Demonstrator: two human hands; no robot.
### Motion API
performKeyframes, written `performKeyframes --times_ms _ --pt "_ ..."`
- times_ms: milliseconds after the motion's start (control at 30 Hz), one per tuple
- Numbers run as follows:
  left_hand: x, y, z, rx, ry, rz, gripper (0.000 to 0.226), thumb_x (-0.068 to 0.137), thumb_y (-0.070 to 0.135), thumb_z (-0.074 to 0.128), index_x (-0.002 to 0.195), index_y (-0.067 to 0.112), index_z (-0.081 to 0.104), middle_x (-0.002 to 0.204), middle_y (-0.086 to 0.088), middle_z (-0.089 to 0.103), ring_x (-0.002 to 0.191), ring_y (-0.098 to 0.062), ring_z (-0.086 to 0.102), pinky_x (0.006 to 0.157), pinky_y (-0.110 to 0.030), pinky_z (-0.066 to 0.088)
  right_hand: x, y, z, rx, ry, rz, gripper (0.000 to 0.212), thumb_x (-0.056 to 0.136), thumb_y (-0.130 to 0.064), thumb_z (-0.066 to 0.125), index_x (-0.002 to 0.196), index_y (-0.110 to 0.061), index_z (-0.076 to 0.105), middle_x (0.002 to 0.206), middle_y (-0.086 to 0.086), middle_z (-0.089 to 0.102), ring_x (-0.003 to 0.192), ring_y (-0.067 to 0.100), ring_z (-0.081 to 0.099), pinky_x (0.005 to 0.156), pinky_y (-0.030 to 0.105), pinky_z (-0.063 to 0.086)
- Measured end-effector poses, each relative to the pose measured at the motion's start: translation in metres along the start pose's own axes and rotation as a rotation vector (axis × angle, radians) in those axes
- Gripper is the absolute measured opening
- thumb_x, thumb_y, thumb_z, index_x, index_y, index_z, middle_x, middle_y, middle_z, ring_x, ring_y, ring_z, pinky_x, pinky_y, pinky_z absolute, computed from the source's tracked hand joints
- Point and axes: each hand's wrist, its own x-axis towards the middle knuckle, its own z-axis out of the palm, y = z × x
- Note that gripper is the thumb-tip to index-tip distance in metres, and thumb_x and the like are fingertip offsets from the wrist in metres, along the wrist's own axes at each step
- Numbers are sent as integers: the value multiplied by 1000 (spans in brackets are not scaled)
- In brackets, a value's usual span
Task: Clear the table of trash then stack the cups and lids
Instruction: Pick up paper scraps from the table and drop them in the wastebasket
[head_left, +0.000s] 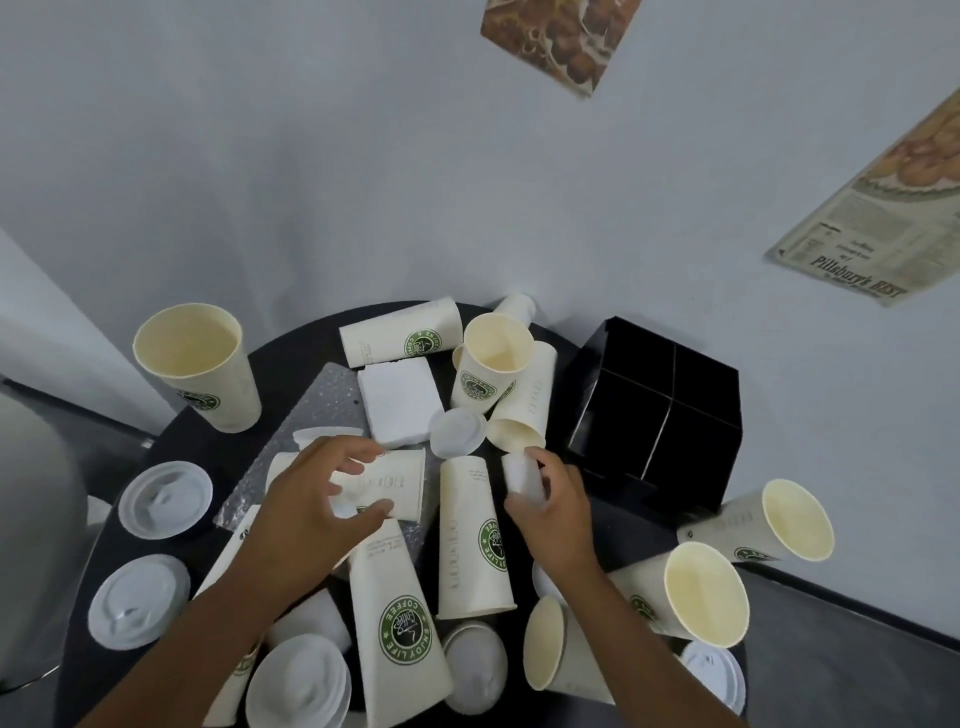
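Observation:
Cream paper cups with green logos lie and stand all over a round black table (291, 338). My left hand (317, 499) hovers with spread fingers over a cup lying on its side (400, 483) and a white lid beneath the fingers. My right hand (553, 506) grips a white lid (522, 475) held on edge. One cup (475, 535) lies between my hands. An upright cup (200, 364) stands at the far left. Loose white lids (166, 499) (137, 600) (457, 431) rest flat on the table.
A black divided organizer box (660, 410) sits at the table's right side. A white napkin stack (397, 408) lies on a shiny foil sheet (311, 410). A grey wall with paper posters (878, 228) stands close behind. More cups (706, 592) crowd the right edge.

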Motion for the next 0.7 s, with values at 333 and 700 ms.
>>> performKeyframes --times_ms 333,700 --pt "60 6 -8 191 -59 95 57 77 24 91 122 36 59 124 15 60 108 -4 60 82 -7 41 -41 -52 -22 370 -9 -151 54 84 -7 76 123 -41 63 118 -7 62 100 14 64 83 33 58" --pt "142 -22 17 489 -202 97 76 77 37 88 142 32 50 150 8 49 139 -17 44 119 -43 37 -46 -54 -23 417 -23 -179 57 82 -3 77 116 -47 64 109 -13 62 94 12 63 74 24 55"
